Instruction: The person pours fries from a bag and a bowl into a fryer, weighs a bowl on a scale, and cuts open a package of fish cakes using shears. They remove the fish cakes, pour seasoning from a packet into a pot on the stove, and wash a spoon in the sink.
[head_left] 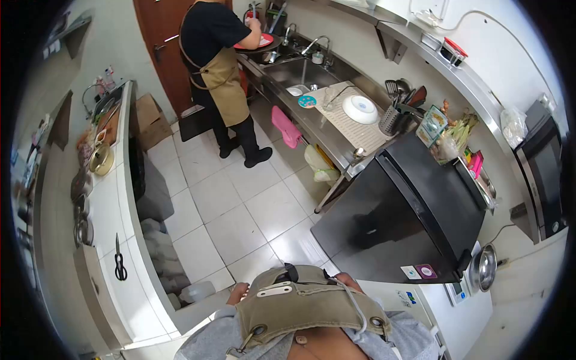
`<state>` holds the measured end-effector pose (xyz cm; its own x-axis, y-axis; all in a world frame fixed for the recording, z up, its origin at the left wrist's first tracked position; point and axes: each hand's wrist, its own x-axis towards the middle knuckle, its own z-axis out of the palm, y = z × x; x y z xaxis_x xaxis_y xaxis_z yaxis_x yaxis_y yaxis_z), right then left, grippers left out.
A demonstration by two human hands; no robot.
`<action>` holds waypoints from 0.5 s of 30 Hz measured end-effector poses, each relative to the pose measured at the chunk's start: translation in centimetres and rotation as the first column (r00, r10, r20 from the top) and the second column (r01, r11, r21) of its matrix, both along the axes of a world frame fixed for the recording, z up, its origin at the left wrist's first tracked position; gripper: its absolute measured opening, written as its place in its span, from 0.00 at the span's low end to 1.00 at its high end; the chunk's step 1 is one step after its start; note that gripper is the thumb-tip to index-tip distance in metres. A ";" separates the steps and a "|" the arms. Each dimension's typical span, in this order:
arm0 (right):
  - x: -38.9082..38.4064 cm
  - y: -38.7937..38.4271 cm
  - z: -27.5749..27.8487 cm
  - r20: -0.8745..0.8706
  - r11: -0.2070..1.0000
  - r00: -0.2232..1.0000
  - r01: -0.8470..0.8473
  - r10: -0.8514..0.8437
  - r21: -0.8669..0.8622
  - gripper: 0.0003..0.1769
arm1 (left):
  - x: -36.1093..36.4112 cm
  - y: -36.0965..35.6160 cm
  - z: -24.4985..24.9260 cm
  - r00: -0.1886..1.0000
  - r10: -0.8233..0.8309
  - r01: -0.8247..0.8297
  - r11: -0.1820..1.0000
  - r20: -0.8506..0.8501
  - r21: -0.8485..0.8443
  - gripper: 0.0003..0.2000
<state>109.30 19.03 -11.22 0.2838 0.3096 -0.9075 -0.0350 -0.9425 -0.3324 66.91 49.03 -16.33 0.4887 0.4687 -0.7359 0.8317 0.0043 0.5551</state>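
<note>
Left worktop [108, 216]: scissors [120, 259] lie flat near its near corner, back from the aisle edge, so a passing hip should not catch them. Pots [83, 231] and a bowl [101, 159] line the wall edge, leaving the front strip bare.

Floor [240, 210]: a jug [195, 291] sits tucked against the left worktop's base, out of the walkway. The aisle between the two worktops is open up to the co-worker.

Left hand [237, 293]: only fingertips show, at the left edge of the bib [306, 303] on the person's chest, touching or just beside it. Whether the grip is spread or closed cannot be told. The right hand is not in view. The bib lies flat against the chest, strapped at its corners.

Co-worker [219, 66]: stands at the far end, blocking the aisle there, holding a red plate [264, 41] over the far end of the steel worktop [312, 117], beside the sink [303, 72].

Steel worktop: a white dish [360, 109] rests face down on a mat [360, 138], probably draining. A utensil holder [390, 120] stands at the wall edge. A pink cloth [287, 127] hangs over the aisle edge.

Fridge [408, 210]: its front juts past the steel worktop's edge and narrows the near aisle. A pan [483, 268] sits to its right.
</note>
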 end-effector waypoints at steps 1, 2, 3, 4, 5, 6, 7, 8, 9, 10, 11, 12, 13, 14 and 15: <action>0.8 0.1 -0.4 0.042 0.985 0.987 -0.159 0.156 0.072 0.18 | 1.5 0.3 1.4 0.970 0.241 -0.243 0.960 -0.033 -0.138 0.13; 1.1 0.3 -0.5 0.062 0.972 0.978 -0.203 0.197 0.116 0.18 | 2.9 0.5 2.8 0.923 0.383 -0.384 0.901 -0.050 -0.202 0.12; 1.2 0.9 -0.1 0.063 0.969 0.975 -0.217 0.211 0.119 0.18 | 4.6 0.7 4.1 0.879 0.473 -0.472 0.850 -0.054 -0.235 0.12; 1.1 1.7 0.9 0.087 0.985 0.986 -0.147 0.139 0.094 0.18 | 5.9 0.8 5.5 0.860 0.509 -0.504 0.832 -0.044 -0.231 0.13; 0.9 2.6 2.4 0.114 0.995 0.991 -0.074 0.065 0.072 0.18 | 7.1 0.9 6.7 0.840 0.542 -0.534 0.814 -0.034 -0.229 0.13; 0.6 4.3 5.5 0.150 0.998 0.988 -0.043 0.035 0.050 0.18 | 7.8 1.2 7.4 0.835 0.550 -0.542 0.809 -0.031 -0.228 0.13; 0.5 5.2 5.9 0.152 0.997 0.988 -0.050 0.042 0.050 0.18 | 8.3 1.5 7.5 0.857 0.514 -0.493 0.839 0.034 -0.231 0.14; 0.4 5.7 6.4 0.168 0.999 0.986 -0.011 0.002 0.050 0.18 | 8.6 1.4 7.6 0.875 0.473 -0.442 0.867 0.100 -0.231 0.15; 0.3 6.0 7.0 0.184 0.998 0.982 0.030 -0.039 0.051 0.18 | 8.8 1.4 7.8 0.874 0.476 -0.445 0.865 0.101 -0.232 0.15; 0.7 5.8 4.6 0.183 0.992 0.981 0.045 -0.066 0.118 0.18 | 8.7 1.5 7.5 0.894 0.439 -0.408 0.879 0.086 -0.247 0.16; 0.7 5.8 4.8 0.184 0.992 0.981 0.045 -0.066 0.118 0.18 | 8.4 1.6 7.3 0.914 0.399 -0.369 0.892 0.071 -0.263 0.16; 0.7 6.0 5.1 0.185 0.992 0.983 -0.028 0.005 0.122 0.19 | 7.9 1.3 7.1 0.915 0.397 -0.367 0.892 0.073 -0.263 0.16; 0.8 6.3 5.7 0.187 0.987 0.979 -0.099 0.075 0.127 0.19 | 7.1 0.8 6.7 0.901 0.433 -0.408 0.858 0.010 -0.312 0.16; 0.6 6.1 6.3 0.190 0.989 0.979 -0.093 0.070 0.116 0.19 | 6.7 0.6 6.7 0.885 0.462 -0.450 0.818 -0.054 -0.358 0.16; 0.4 5.9 7.0 0.193 0.989 0.979 -0.091 0.067 0.114 0.19 | 6.3 0.6 6.7 0.943 0.322 -0.331 0.874 -0.085 -0.356 0.16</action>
